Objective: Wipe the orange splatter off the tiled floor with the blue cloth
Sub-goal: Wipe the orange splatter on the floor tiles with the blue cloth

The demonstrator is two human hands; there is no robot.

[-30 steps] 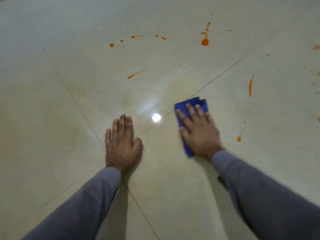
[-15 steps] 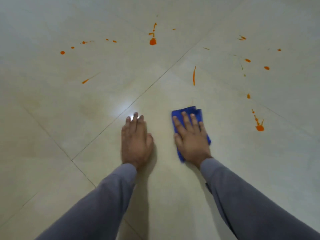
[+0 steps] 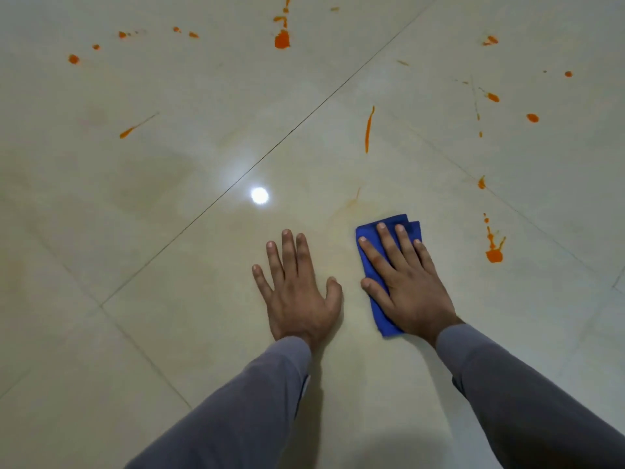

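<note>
Blue cloth [image 3: 370, 265] flat on the tiled floor [image 3: 169, 333], folded, under the right hand [image 3: 407, 286], fingers straight, pressing down. Left hand [image 3: 297, 292] just beside, flat on bare tile, holding nothing. Orange splatter [image 3: 494, 254] near on the right, more spots far ahead. Bright light spot [image 3: 259, 196] ahead.

Cloth [image 3: 368, 262]: blue, folded, flat on floor [image 3: 169, 333], under right hand [image 3: 406, 286]. Splatter [image 3: 494, 247]: orange drops and streaks, scattered across far tiles; nearest blotch right of cloth, apart.
</note>
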